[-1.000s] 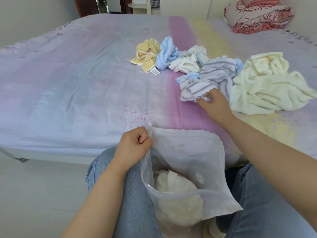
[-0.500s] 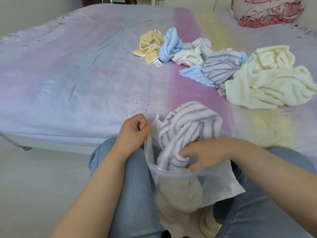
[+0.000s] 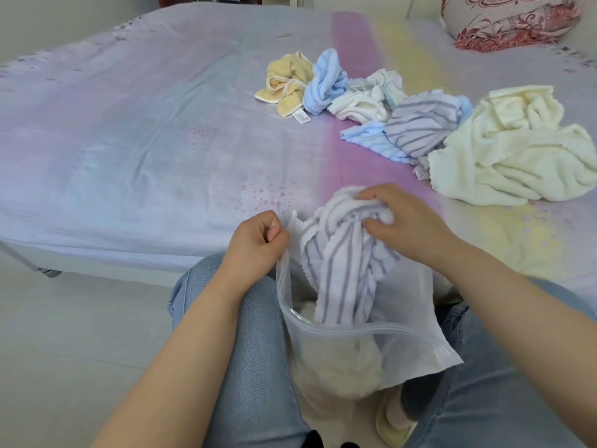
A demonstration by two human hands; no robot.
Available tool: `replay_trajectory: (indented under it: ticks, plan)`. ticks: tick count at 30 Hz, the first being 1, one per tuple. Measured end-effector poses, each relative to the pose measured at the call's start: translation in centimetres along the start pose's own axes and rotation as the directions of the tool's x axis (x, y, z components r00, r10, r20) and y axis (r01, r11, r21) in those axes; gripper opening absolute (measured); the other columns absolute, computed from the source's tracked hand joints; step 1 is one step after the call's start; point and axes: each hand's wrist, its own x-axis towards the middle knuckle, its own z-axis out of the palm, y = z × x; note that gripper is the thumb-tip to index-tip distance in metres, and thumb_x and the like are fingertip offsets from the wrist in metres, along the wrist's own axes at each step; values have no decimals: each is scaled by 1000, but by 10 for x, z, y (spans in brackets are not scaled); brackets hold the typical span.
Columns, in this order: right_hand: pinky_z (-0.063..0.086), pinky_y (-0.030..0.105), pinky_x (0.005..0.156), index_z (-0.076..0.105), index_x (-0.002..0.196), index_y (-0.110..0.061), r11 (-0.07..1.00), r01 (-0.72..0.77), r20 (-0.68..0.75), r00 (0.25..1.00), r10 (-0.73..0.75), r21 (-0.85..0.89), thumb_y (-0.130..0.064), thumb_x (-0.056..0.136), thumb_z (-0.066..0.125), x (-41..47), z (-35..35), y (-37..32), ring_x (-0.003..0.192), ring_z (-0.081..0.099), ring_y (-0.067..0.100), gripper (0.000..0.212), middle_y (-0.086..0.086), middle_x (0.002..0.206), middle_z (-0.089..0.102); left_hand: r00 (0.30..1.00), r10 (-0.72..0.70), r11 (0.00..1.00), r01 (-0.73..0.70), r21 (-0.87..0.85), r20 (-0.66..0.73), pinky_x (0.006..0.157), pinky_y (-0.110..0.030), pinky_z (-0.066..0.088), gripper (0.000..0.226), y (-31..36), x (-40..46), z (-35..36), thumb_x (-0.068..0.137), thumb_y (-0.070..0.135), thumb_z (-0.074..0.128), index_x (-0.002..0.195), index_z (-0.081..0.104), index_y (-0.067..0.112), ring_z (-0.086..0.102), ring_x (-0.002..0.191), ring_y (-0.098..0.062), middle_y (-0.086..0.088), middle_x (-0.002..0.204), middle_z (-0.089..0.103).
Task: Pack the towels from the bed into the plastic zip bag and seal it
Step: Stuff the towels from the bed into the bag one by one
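Only the one head view here, looking down past the knees at the bed edge. The left hand (image 3: 256,242) is closed into a fist, pinching the top left edge of the zip bag (image 3: 400,357) and holding that side up so the mouth stays open. The bag hangs between the person's knees, over the jeans (image 3: 255,344), and the zip strip runs across the near side, not sealed.

The right hand (image 3: 405,221) is gripping the bunched top of a white towel with purple stripes (image 3: 342,273). Fingers are curled into the cloth, thumb underneath. The lower end of that towel is already down inside the bag's mouth, the upper half sticks up above the rim. Through the cloudy plastic you can see a white towel (image 3: 342,370) sitting lower in the bag.

Further back on the bed (image 3: 135,134) the other towels are in a loose row: a yellow towel (image 3: 286,82) on the left, touching a blue towel (image 3: 326,80), then a small white towel (image 3: 366,100), a second striped towel (image 3: 420,126) lying over a light blue one, and a big cream towel (image 3: 513,156) crumpled on the right. All of those are well away from the hands.

A red patterned pillow (image 3: 513,21) is at the far right corner. A slipper (image 3: 392,425) shows on the floor under the bag.
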Motion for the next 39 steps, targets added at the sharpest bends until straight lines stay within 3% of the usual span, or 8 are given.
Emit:
replay_trajectory:
  ticks: [3, 9, 12, 15, 19, 28, 33, 39]
  plan:
    - [40, 14, 78, 53, 106, -44, 965, 242, -134, 964, -229, 97, -32, 77, 55, -13, -13, -21, 94, 52, -6, 31, -22, 100, 49, 1000, -3, 1000, 3, -14, 6, 47, -23, 28, 40, 1, 1, 0, 91, 8, 57, 64, 32, 24, 26, 50, -11, 14, 52, 29]
    - [41, 29, 96, 47, 131, -47, 942, 151, 697, 709, 107, -298, -36, 93, 52, -42, 1, -20, 109, 52, 11, 40, -10, 121, 51, 1000, 5, 1000, -5, 7, -5, 49, -22, 27, 37, 3, 2, 5, 94, 9, 54, 68, 30, 22, 25, 50, -8, 14, 52, 29]
    - [40, 25, 87, 55, 123, -40, 972, 30, 272, 962, 35, -232, -32, 94, 51, -46, 6, -8, 108, 52, 10, 30, -11, 115, 53, 1000, 11, 999, -11, 31, -19, 48, -18, 26, 37, 5, 1, 7, 94, 8, 53, 68, 29, 21, 24, 49, -5, 15, 51, 30]
    - [38, 32, 89, 44, 133, -33, 916, -61, -70, 997, 36, -397, -38, 85, 61, -45, 4, 13, 114, 41, 19, 51, -3, 125, 41, 1000, 8, 1000, -7, 17, -23, 48, -17, 26, 38, 6, 2, 7, 93, 6, 53, 68, 29, 21, 24, 49, -5, 15, 50, 31]
    - [39, 32, 78, 29, 140, -27, 802, -308, 189, 870, 455, -513, -46, 94, 45, -51, 8, 40, 116, 51, 25, 52, 1, 137, 47, 1000, -10, 1000, 10, -12, -11, 46, -21, 27, 37, 8, 2, 7, 90, 2, 55, 66, 32, 20, 24, 49, -9, 15, 50, 29]
    - [39, 33, 81, 45, 132, -28, 829, -489, 7, 860, 510, -272, -40, 99, 38, -60, -16, 62, 115, 52, 25, 36, 1, 132, 55, 998, -50, 982, 43, -184, -34, 40, -14, 28, 44, 15, 4, 25, 81, -8, 52, 60, 31, 24, 29, 42, -7, 13, 49, 32]
    - [41, 34, 86, 53, 122, -21, 836, -404, 220, 837, 502, -371, -38, 101, 33, -53, -15, 62, 109, 54, 22, 34, 2, 128, 57, 996, -33, 995, 40, -87, 82, 39, -16, 31, 41, 20, 5, 52, 81, -4, 52, 61, 31, 25, 34, 35, -4, 15, 46, 34]
    - [43, 42, 92, 29, 141, -19, 869, -488, -368, 796, 481, 79, -64, 76, 61, 3, -51, 92, 118, 48, 25, 85, 7, 134, 40, 997, -5, 996, 11, -84, 76, 40, -17, 33, 41, 27, 10, 64, 80, -2, 53, 60, 31, 26, 41, 36, -6, 14, 46, 35]
